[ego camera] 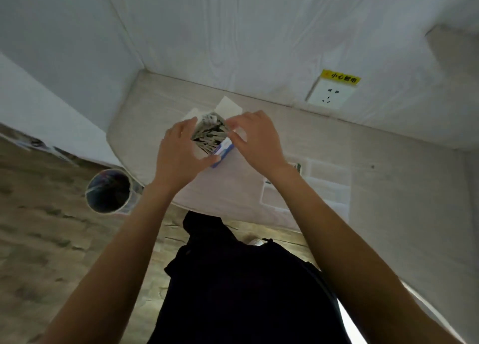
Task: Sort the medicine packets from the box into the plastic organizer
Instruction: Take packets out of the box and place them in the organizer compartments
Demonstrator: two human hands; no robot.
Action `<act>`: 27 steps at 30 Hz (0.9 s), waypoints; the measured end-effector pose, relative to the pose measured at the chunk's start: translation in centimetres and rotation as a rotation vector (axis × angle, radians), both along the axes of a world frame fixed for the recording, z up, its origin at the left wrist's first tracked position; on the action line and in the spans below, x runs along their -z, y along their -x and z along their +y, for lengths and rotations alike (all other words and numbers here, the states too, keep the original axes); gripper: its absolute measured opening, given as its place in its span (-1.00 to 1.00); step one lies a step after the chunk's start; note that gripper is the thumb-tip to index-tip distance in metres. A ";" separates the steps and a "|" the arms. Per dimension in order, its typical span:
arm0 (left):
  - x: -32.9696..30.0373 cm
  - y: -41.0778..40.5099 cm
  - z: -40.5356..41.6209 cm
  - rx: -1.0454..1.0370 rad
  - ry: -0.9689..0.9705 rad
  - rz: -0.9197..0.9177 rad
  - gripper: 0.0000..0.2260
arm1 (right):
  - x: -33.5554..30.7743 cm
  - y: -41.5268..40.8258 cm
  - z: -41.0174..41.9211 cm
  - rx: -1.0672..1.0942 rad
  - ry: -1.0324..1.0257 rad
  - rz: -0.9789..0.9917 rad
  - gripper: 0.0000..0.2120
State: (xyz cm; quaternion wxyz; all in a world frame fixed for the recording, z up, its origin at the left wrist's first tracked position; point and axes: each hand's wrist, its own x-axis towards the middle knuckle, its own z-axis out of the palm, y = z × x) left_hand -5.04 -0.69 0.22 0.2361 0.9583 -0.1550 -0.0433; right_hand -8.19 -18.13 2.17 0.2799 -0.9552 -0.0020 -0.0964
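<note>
Both hands (178, 152) grip upright box (223, 149) (flaps open).

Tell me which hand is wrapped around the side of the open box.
The left hand: its grip curls around the open box with thumb at the blue-printed side. The right hand only reaches its fingertips to the top edge.

Both hands (178, 154) (259, 139) grip the open box (223, 149) of packets (210, 134).

left hand (178, 154): fingers curled, gripping | right hand (255, 139): fingertips pinching | both arms extended forward
</note>
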 end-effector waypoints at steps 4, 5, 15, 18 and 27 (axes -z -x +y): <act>1.3 -0.1 -0.3 -0.040 0.004 0.055 -0.22 | 0.7 -3.4 2.1 -0.078 0.280 0.158 -0.61; 1.6 -0.1 -0.2 -0.053 0.023 0.078 -0.21 | 0.9 -3.9 2.6 -0.096 0.327 0.177 -0.61; 2.0 -0.2 0.3 -0.051 0.096 0.085 -0.28 | 1.3 -5.7 3.3 -0.036 0.356 0.302 -0.81; 2.2 -0.5 0.4 -0.011 0.072 0.071 -0.30 | 0.8 -5.3 3.0 -0.053 0.455 0.288 -0.80; 2.5 0.2 -0.2 0.008 0.088 0.033 -0.34 | 0.6 -3.7 3.6 -0.074 0.414 0.222 -0.80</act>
